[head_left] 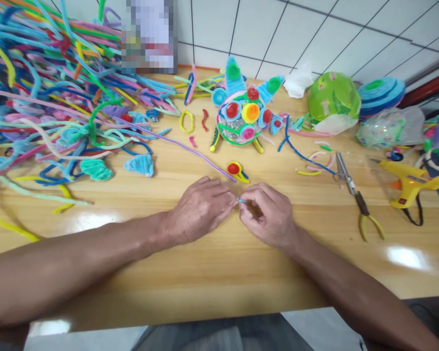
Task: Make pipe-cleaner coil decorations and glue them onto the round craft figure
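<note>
Fuzzy, many-coloured pipe cleaners (58,114) spread in a tangled heap toward ten o'clock, taking the meeting fingertips as the centre of the dial. Along the heap's near edge lie a tightly wound green bundle (97,169) and, toward ten, a ridged blue triangle (139,165). One thin purple strand (195,152) runs from the heap almost to the hands. The left hand (204,208) lies flattened, back upward, fingers drawn together, their tips at the end of a slim blue piece (243,201); whether they pinch it is too blurred to tell. That blue piece sits at the dial's centre, between the hands. At twelve, just beyond it, lies a yellow loop (243,177) with a round red pad (233,168); farther out stands a round figure (237,127) with fuzzy blue points and coiled discs of red, yellow and pink. The right hand (269,212) is curled, thumb and forefinger closed on the blue piece, a rounded gap behind their tips. Toward half past one rests a glossy green ball (332,97); between two and three, silvery metal scissors (344,168); just past three, yellow-handled pliers (362,207); and at three, a hard yellow plastic glue gun (409,178).
</note>
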The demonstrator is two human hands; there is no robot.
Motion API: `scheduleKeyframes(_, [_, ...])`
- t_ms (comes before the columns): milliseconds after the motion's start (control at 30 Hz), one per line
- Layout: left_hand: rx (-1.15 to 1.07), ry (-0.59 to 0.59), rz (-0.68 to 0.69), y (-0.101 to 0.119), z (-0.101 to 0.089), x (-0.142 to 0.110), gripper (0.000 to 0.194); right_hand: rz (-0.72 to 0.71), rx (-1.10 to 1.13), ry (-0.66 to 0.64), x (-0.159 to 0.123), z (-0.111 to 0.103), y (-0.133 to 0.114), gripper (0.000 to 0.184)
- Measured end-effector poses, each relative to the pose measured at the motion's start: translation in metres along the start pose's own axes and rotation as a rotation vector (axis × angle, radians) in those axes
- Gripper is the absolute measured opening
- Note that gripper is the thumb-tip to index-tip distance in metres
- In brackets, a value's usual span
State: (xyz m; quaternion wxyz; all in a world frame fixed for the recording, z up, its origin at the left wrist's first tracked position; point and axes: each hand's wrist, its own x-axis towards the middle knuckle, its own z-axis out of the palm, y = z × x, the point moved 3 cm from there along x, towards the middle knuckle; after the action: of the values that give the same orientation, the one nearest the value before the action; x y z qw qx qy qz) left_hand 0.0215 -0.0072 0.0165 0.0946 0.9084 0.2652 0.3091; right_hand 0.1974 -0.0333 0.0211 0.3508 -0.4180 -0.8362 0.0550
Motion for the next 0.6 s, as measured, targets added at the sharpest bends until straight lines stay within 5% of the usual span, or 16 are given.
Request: scheduleKeyframes(600, [-0.038, -0.07, -0.041, -0.003, 0.0048, -0.0001, 0.029, 0.073, 0.034, -0.064, -0.0004, 0.0037, 0.002, 0.015])
